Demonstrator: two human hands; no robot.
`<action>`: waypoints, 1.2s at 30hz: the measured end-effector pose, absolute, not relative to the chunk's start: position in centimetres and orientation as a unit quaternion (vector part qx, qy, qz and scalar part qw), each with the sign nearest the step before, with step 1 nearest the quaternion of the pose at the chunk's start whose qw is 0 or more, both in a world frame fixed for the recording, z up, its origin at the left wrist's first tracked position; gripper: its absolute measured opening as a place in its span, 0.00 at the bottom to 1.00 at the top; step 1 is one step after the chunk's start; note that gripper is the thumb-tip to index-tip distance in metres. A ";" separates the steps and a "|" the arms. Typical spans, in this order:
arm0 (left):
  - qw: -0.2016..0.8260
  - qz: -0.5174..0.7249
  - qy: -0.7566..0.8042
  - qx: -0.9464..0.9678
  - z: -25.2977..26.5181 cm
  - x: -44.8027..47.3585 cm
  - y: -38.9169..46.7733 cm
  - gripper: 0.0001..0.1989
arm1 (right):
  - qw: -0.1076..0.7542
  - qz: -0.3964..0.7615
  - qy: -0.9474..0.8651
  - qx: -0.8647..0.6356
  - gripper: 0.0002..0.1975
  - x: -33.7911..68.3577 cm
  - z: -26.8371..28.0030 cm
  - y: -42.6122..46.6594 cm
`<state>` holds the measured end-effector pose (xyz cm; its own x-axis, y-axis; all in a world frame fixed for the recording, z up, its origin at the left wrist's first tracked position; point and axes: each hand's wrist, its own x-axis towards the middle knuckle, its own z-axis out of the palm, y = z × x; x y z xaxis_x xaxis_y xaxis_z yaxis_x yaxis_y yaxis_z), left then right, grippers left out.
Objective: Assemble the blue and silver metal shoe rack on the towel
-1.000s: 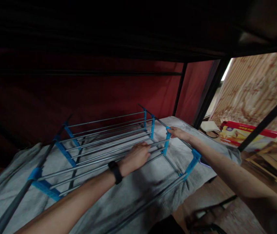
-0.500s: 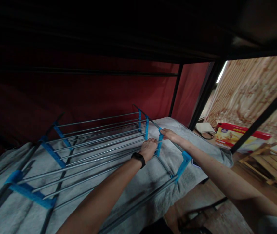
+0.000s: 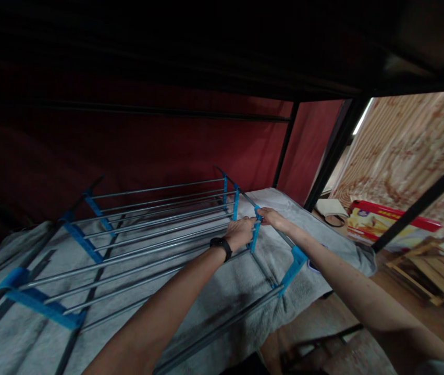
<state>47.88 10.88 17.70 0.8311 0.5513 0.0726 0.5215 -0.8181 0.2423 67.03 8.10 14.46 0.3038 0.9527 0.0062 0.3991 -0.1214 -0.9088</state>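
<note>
A rack of grey metal rods [image 3: 159, 211] with blue plastic brackets lies across the grey blanket. My left hand [image 3: 239, 233], with a black band on its wrist, is closed around a rod end beside the right-hand middle blue bracket [image 3: 255, 240]. Its fingertips are partly hidden there. My right hand [image 3: 272, 217] pinches the top of that same bracket, where it meets the rack's side tube. At the near right, another blue bracket [image 3: 293, 266] carries no cross rods in its upper part. On the left, loose-looking rod ends lie over a blue bracket [image 3: 44, 302].
The grey blanket [image 3: 230, 307] covers a bed under a dark overhead frame. Black posts [image 3: 284, 148] stand at the right, and a red wall [image 3: 159, 146] is behind. Beyond the bed are a red-and-yellow box [image 3: 390, 224] and a wooden folding piece [image 3: 436, 271]. A phone [image 3: 313, 265] lies partly behind my right arm.
My left hand has turned slightly and shifted closer to the bracket, its fingers now nearer my right hand. The left ends of the rack sit slightly further left in view. My right hand keeps its hold.
</note>
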 end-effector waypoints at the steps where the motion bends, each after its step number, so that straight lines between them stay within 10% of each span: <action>1: 0.110 0.073 0.289 0.948 17.8 48.0 10.9 0.21 | 0.439 0.317 -0.497 -0.678 0.20 67.1 14.4 8.1; 36: 0.093 0.106 0.309 0.940 17.0 50.9 12.1 0.17 | 0.433 0.326 -0.504 -0.673 0.21 67.1 14.5 8.1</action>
